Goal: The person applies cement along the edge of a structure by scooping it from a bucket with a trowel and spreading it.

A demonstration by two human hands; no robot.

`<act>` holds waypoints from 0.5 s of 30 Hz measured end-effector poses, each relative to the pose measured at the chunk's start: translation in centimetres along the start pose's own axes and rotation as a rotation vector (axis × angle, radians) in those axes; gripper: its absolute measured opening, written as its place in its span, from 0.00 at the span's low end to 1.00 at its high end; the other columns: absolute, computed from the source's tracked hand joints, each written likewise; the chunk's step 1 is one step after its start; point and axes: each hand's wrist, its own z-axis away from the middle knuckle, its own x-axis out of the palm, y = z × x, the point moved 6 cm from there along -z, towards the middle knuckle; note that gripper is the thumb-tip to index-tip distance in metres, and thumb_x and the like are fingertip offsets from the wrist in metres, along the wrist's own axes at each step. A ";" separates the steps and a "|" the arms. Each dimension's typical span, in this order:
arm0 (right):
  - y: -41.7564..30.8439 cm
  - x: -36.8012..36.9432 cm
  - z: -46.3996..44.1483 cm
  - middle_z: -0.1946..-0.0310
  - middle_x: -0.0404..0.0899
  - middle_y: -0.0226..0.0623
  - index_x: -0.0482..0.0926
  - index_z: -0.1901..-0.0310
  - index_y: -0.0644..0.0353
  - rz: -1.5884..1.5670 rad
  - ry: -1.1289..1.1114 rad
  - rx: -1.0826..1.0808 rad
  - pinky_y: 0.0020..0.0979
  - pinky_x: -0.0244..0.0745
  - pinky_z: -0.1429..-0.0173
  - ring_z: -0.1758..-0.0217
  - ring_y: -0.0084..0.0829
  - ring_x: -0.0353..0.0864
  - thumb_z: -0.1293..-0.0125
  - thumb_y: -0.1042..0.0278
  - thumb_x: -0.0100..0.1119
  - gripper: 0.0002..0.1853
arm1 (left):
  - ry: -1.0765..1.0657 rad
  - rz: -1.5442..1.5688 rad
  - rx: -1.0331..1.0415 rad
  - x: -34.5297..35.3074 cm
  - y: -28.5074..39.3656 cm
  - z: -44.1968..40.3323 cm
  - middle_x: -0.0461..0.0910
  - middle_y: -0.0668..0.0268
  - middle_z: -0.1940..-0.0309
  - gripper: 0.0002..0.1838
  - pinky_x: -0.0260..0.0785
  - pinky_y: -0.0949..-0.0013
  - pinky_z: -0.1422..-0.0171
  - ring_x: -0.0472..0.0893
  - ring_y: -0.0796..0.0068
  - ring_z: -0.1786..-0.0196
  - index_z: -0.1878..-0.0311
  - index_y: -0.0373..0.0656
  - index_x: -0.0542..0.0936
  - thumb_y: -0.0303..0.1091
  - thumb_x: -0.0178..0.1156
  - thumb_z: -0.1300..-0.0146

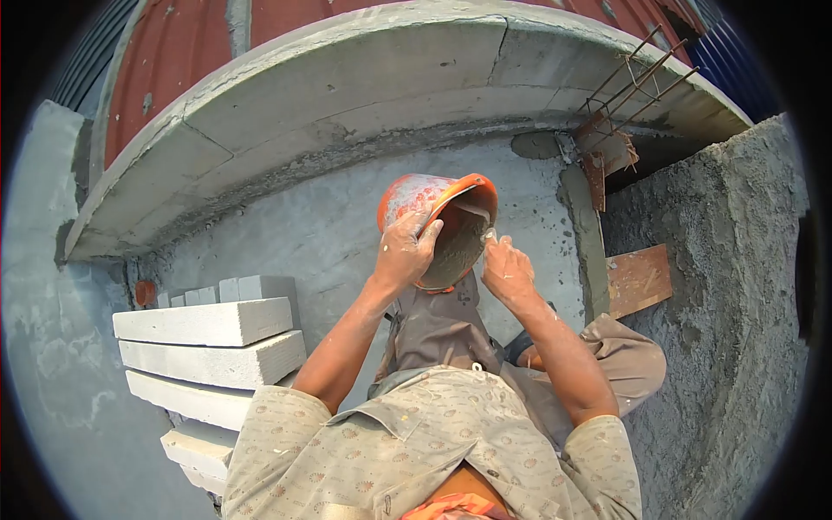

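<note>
An orange bucket (pixel 399 198), smeared with pale cement, is tilted with its mouth toward the right. Grey wet mortar (pixel 458 251) coats its inside. My left hand (pixel 406 250) grips the bucket's near left side, thumb by the rim. At the right edge of the mouth, my right hand (pixel 510 270) is closed, its fingers curled. A small pale tip shows at its thumb, and what it holds is too hidden to name. A light streak inside the bucket cannot be made out clearly.
White lightweight blocks (pixel 204 322) are stacked at left, with grey blocks (pixel 260 288) behind. A curved concrete ledge (pixel 347 87) crosses ahead. Rusty rebar (pixel 641 87) juts out at upper right. A wooden board (pixel 640 279) leans by the rough wall (pixel 719 347) on the right.
</note>
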 end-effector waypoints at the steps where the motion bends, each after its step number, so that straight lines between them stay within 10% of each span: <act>1: 0.2 0.5 0.8 0.61 0.83 0.53 0.80 0.55 0.66 -0.004 -0.029 0.001 0.46 0.83 0.57 0.63 0.52 0.88 0.34 0.72 0.54 0.10 | 0.004 -0.006 0.069 0.2 0.6 0.5 0.85 0.46 0.57 0.13 0.76 0.57 0.49 0.85 0.45 0.56 0.50 0.30 0.83 0.28 0.65 0.35; 7: -1.3 -0.2 4.5 0.63 0.86 0.54 0.82 0.57 0.63 -0.571 -0.654 0.040 0.49 0.81 0.55 0.59 0.52 0.87 0.39 0.67 0.62 0.11 | -0.056 0.072 -0.014 -0.9 0.0 1.1 0.86 0.46 0.54 0.15 0.76 0.60 0.46 0.87 0.53 0.51 0.47 0.29 0.83 0.29 0.65 0.32; 11: 1.5 -3.9 4.2 0.62 0.85 0.58 0.80 0.53 0.67 -0.164 -0.115 -0.112 0.52 0.81 0.51 0.56 0.59 0.86 0.35 0.66 0.60 0.14 | 0.075 0.140 -0.089 -2.8 -4.3 1.3 0.86 0.48 0.49 0.19 0.74 0.63 0.41 0.86 0.63 0.47 0.40 0.30 0.81 0.30 0.63 0.30; 15: 3.3 -1.4 3.9 0.62 0.84 0.62 0.79 0.52 0.67 -0.184 -0.249 0.171 0.53 0.81 0.50 0.55 0.60 0.85 0.34 0.65 0.59 0.15 | 0.038 0.128 -0.049 -2.5 -2.2 2.2 0.86 0.48 0.54 0.15 0.76 0.61 0.47 0.86 0.59 0.52 0.45 0.30 0.82 0.28 0.65 0.32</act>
